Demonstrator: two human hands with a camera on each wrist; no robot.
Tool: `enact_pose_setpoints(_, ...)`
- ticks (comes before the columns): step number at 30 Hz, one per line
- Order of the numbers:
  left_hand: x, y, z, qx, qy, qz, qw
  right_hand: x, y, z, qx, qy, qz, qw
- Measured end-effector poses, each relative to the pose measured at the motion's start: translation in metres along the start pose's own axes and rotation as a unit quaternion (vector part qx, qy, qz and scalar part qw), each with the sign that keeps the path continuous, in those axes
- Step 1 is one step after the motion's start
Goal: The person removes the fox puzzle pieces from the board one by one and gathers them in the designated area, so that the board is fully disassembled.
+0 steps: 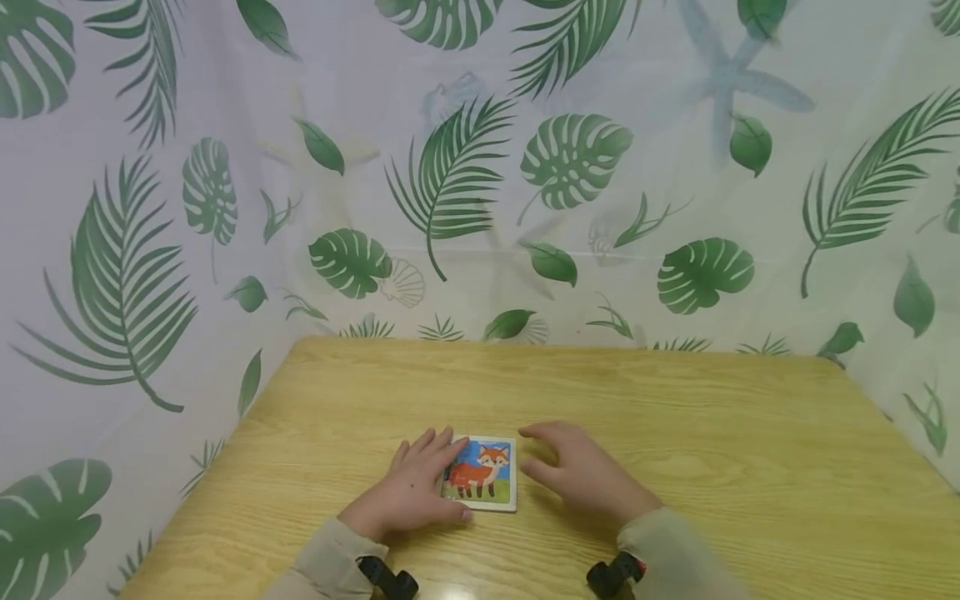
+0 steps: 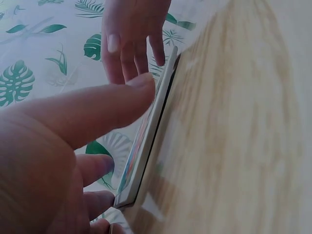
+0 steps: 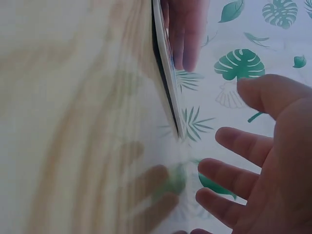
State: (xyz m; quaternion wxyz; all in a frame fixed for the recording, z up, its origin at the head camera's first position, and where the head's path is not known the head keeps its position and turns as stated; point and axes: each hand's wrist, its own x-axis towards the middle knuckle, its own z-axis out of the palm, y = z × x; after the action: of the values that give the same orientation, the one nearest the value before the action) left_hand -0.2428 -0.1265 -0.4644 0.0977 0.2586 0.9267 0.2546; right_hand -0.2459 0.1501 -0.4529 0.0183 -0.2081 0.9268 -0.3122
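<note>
While the fox picture board (image 1: 487, 477) lies face up on the wood-grain table (image 1: 675, 408), its uncovered image looks complete, with no gap showing.
Fingers of the left hand (image 1: 411, 490) cover part of its left side, so that strip cannot be judged; what is left to do, if anything, the views do not settle. That hand is spread and relaxed, touching the board without clasping it; the right hand (image 1: 583, 468), loose and holding nothing, waits just beside the opposite edge. Beyond the table hangs a leaf-print cloth (image 1: 465, 308).
</note>
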Motion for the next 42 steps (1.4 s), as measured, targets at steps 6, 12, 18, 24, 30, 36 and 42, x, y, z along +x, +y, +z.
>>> enact_pose_setpoints(6,0.001,0.001,0.001,0.006,0.008,0.008,0.9999,0.013,-0.004,0.011,-0.022,0.015,-0.011,0.9996)
enact_pose_setpoints(12,-0.001,0.001,0.001,0.005,0.014,-0.001,0.9999,0.016,-0.002,0.025,-0.051,0.032,-0.02,0.998)
enact_pose_setpoints(18,-0.004,0.002,0.0,0.01,0.016,-0.007,0.9998,0.014,-0.004,0.028,-0.056,0.038,-0.026,0.9974)
enact_pose_setpoints(24,-0.003,0.001,0.001,0.01,0.002,-0.01,0.9999,0.013,-0.007,0.027,-0.067,0.043,-0.022,0.9966)
enact_pose_setpoints(30,-0.003,0.002,-0.001,0.009,-0.006,-0.003,0.9999,0.015,-0.007,0.027,-0.083,0.048,-0.009,0.9953)
enact_pose_setpoints(36,-0.004,0.003,-0.002,0.014,-0.004,-0.001,0.9999,0.018,-0.007,0.028,-0.105,0.051,-0.015,0.9931)
enact_pose_setpoints(42,-0.004,0.004,-0.002,0.002,-0.008,-0.004,1.0,0.02,-0.011,0.03,-0.108,0.057,-0.011,0.9924)
